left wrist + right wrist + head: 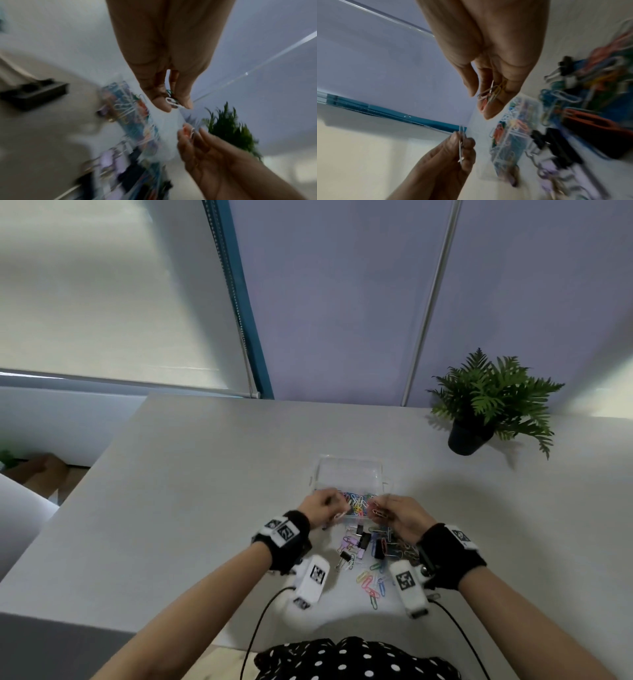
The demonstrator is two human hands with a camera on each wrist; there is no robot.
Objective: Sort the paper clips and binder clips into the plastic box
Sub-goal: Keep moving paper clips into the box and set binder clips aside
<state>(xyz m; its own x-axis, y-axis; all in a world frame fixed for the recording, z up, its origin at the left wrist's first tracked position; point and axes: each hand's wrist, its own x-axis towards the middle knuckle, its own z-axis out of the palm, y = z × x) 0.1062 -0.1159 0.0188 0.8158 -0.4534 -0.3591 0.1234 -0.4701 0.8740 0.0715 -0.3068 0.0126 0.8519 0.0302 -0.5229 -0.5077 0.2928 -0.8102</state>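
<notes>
A clear plastic box [349,474] sits on the table, its near compartment full of coloured paper clips [356,503]. My left hand [323,506] hovers over the box's near left corner and pinches a white paper clip [173,102] with a green one behind it. My right hand [399,513] hovers over the near right corner, pinching a small bunch of paper clips [491,92]; a pink one [378,512] shows in the head view. Loose black and lilac binder clips [368,541] and paper clips [371,583] lie on the table between my wrists.
The grey table [188,491] spreads wide to the left of the box. A potted fern [486,405] stands at the back right. Wrist cameras and cables [260,621] hang below my forearms near the table's front edge.
</notes>
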